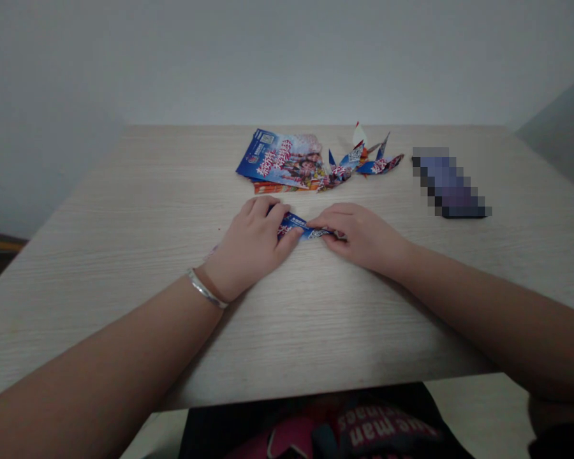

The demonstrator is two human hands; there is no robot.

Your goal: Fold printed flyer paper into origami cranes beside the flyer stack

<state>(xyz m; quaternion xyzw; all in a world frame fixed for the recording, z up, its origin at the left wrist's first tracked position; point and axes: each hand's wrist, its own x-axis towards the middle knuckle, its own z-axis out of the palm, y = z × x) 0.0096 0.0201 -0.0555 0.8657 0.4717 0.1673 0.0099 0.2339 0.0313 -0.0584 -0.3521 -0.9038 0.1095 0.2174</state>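
Observation:
A small folded piece of blue printed paper (300,228) lies on the light wooden table (138,210) between my two hands. My left hand (251,245) rests flat over its left end, fingers curled down and pressing on it; a silver bangle sits on that wrist. My right hand (361,237) pinches the paper's right end between thumb and fingers. Most of the paper is hidden under my fingers.
Farther back lie a stack of blue and orange printed leaflets (280,159) and two or three folded paper cranes (363,159). A dark phone (452,185), blurred out, lies at the right. A pale wall stands behind the table. My lap shows below the near edge.

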